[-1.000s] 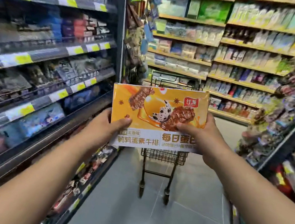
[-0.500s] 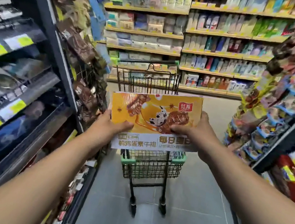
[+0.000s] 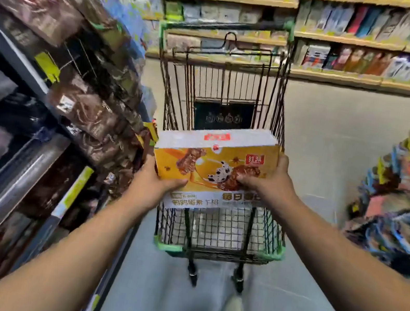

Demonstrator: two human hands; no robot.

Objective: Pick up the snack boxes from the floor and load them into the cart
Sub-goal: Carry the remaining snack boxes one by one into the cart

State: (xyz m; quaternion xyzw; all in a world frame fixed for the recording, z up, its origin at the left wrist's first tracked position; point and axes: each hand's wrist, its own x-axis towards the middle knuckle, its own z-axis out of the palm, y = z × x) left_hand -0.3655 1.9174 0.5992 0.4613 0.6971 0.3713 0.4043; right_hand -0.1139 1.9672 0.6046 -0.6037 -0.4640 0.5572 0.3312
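1. Box [image 3: 212, 167]: one flat carton. The printed face is orange-yellow and shows a speckled egg and brown meat pieces. A red logo sits at its upper right. A white band with characters runs along the near edge. The far side panel is white with a red label.

2. Position: I hold the box in the air over the near end of the cart [image 3: 225, 233], above the basket rim. It is tilted, printed face up and toward me. It touches only my hands.

3. Left hand [image 3: 151, 181]: it grips the near left corner of the box. The thumb lies on the printed face. The fingers are under the box and hidden.

4. Right hand [image 3: 272, 183]: it grips the right edge. The thumb presses on the printed face, and the fingers curl round the side.

5. Both forearms are bare and stretched forward, converging on the box.

6. Count: one box, one wire cart with green corner guards, two hands. I cannot tell what the pale shapes behind the basket mesh are.

7. The cart stands on the grey floor [image 3: 336, 151] between stocked shelves [image 3: 379, 62].
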